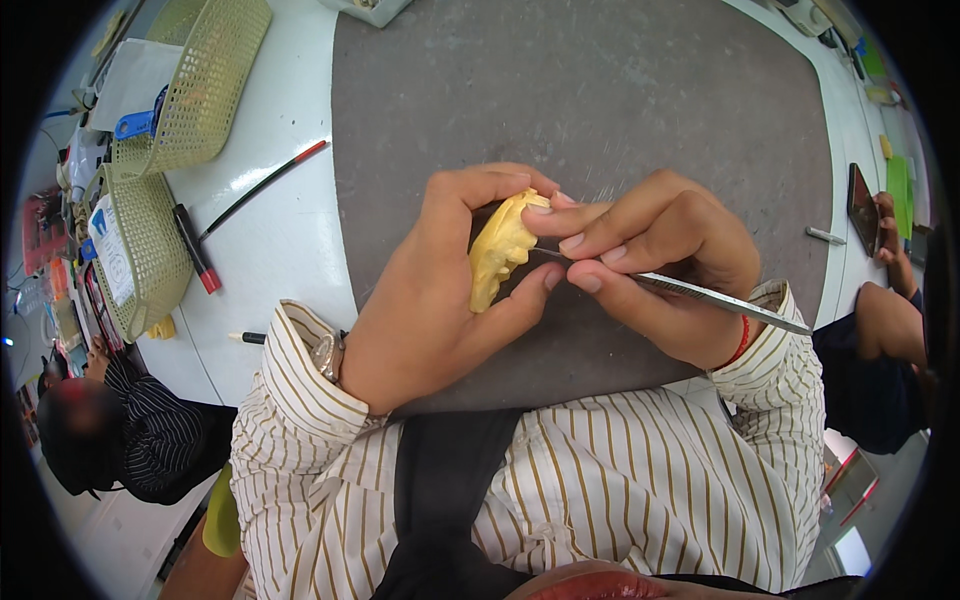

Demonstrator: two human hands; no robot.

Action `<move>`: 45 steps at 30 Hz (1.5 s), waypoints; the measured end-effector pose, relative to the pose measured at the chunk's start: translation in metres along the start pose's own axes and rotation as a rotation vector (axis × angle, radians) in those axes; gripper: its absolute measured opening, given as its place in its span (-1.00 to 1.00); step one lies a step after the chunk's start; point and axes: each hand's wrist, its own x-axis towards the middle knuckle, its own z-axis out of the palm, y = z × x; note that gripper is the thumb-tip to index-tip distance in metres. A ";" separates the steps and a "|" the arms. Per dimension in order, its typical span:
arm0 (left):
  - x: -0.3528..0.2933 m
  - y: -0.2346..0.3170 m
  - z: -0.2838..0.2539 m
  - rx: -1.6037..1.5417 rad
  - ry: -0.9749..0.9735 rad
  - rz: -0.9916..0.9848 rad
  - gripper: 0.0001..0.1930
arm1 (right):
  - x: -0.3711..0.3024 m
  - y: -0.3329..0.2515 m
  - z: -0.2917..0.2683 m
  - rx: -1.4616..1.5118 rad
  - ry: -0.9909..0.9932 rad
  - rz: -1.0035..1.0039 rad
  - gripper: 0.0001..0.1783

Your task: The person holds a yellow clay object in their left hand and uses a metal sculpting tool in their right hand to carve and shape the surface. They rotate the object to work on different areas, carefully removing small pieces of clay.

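Note:
My left hand curls around a yellow plaster dental cast, holding it above the grey mat with its toothed edge facing right. In my right hand is a slim metal carving tool, pinched near its working end like a pen. Its flat handle slants down to the right past my wrist. The thin tip points at the toothed side of the cast; whether it touches I cannot tell. Fingers of my right hand reach the upper edge of the cast. Part of the cast is hidden behind my left fingers.
Beneath my hands a grey mat covers the white table. To the left lie a thin black-and-red brush-like stick, a black-and-red marker and filled mesh baskets. People sit on both sides; one holds a phone.

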 end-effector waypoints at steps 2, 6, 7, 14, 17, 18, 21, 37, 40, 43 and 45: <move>-0.001 0.000 0.001 0.005 0.020 0.008 -0.54 | 0.000 0.000 0.001 0.001 0.000 -0.001 -0.73; -0.003 -0.003 0.003 0.036 0.056 0.018 -0.57 | 0.000 0.001 0.003 -0.005 0.000 0.016 -0.73; -0.002 -0.002 0.002 0.049 0.052 0.016 -0.58 | 0.000 0.001 0.003 -0.011 0.002 0.018 -0.73; -0.003 -0.002 0.003 0.094 0.073 0.035 -0.60 | 0.001 -0.001 0.005 -0.051 0.014 0.020 -0.73; -0.003 -0.003 0.003 0.083 0.072 0.035 -0.58 | 0.001 0.000 0.004 -0.056 0.005 0.015 -0.73; -0.003 -0.003 0.003 0.076 0.072 0.034 -0.58 | 0.001 0.001 0.004 -0.051 0.005 0.013 -0.73; -0.003 -0.003 0.003 0.088 0.062 0.030 -0.56 | 0.001 0.002 0.004 -0.042 0.008 0.006 -0.74; -0.004 -0.002 0.004 0.106 0.068 0.025 -0.53 | 0.004 -0.007 0.004 -0.101 0.011 0.056 -0.78; -0.003 -0.002 0.004 0.104 0.067 0.032 -0.54 | 0.004 -0.007 0.006 -0.055 0.030 0.089 -0.78; -0.003 -0.003 0.003 0.098 0.061 0.037 -0.54 | 0.003 -0.004 0.009 0.109 0.095 0.114 -0.77; -0.003 -0.002 0.003 0.093 0.060 0.020 -0.54 | 0.003 -0.003 0.009 0.122 0.092 0.112 -0.77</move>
